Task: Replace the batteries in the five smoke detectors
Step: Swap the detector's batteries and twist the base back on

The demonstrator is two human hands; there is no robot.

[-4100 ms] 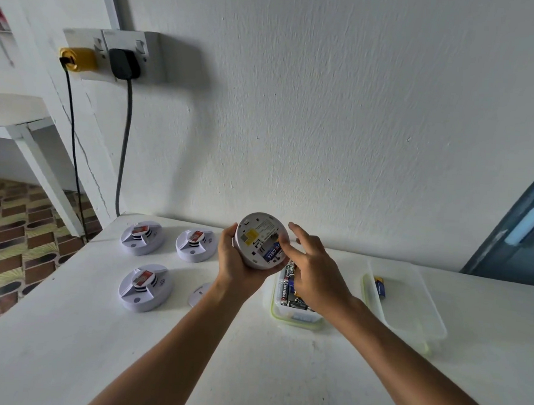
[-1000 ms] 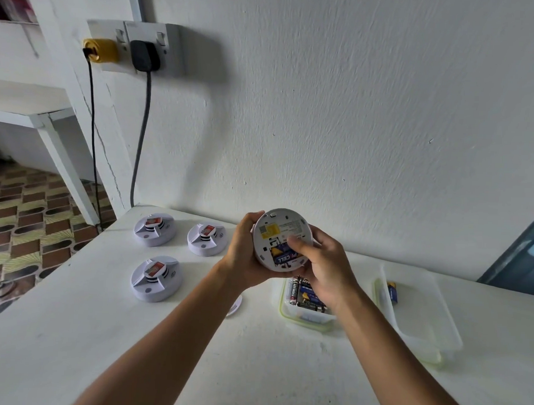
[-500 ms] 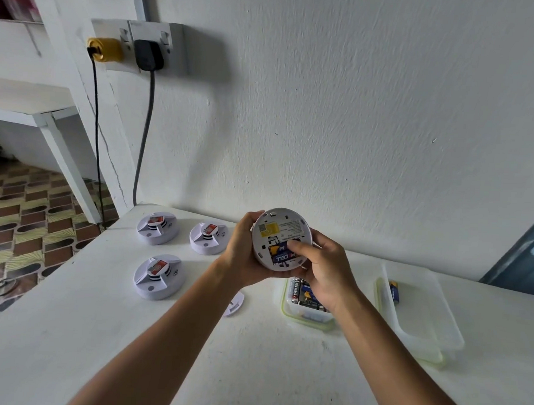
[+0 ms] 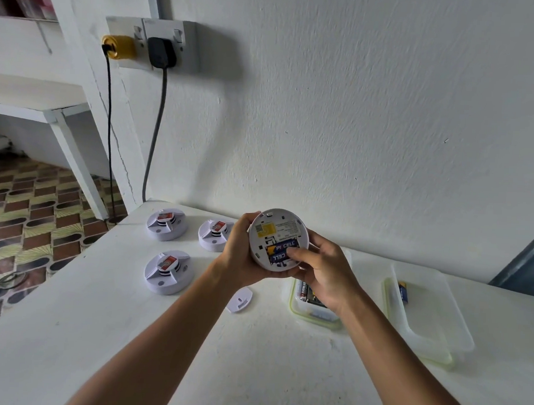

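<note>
Holding: your left hand [image 4: 242, 250] grips the smoke detector [image 4: 278, 239] from its left edge, back side facing you, raised above the table [image 4: 131, 334].
Right hand: your right hand [image 4: 324, 272] curls round the detector's right edge, thumb pressing on the batteries [image 4: 280, 253] in the open compartment.
Batteries: two blue cells lie side by side in the bay, lettering visible.
Cover: the white battery cover [image 4: 240, 299] lies flat on the table, below the held unit.
Other detectors: three white units sit on the table to your left, two at the back [image 4: 166, 224] [image 4: 214, 234], one nearer [image 4: 167, 273].
Battery box: the clear container [image 4: 313, 308] with spare cells sits under your right wrist.
Second tray: the clear tray [image 4: 429, 316] sits well to the right, one blue battery [image 4: 404, 291] at its far left corner.
</note>
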